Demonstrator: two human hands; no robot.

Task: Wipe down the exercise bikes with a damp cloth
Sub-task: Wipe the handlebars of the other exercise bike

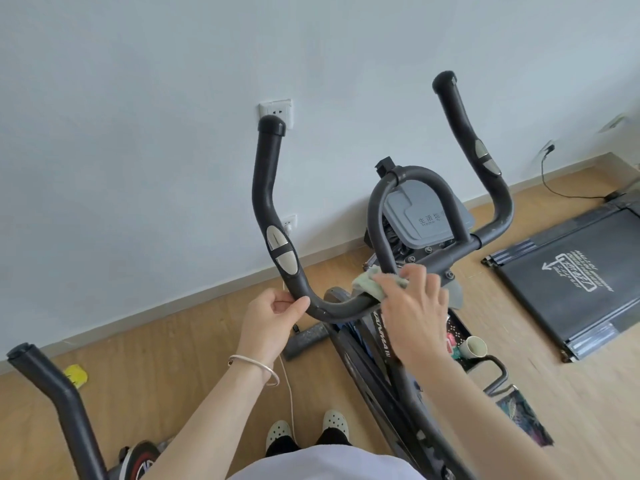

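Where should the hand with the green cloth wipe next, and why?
Probably slide the right hand holding the pale green cloth leftward along the black curved metal handlebar, toward the left hand gripping its bend. The cloth sits at the bar's middle dip now, so the left arm with its silver oval plates likely remains to be wiped.

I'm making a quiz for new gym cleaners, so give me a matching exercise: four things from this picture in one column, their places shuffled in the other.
1 cloth
2 left hand
3 paper cup
4 treadmill

A on the floor, far right
B gripping the left bend of the handlebar
C low beside the bike frame
D under the right hand, on the handlebar

Pairs: 1-D, 2-B, 3-C, 4-A
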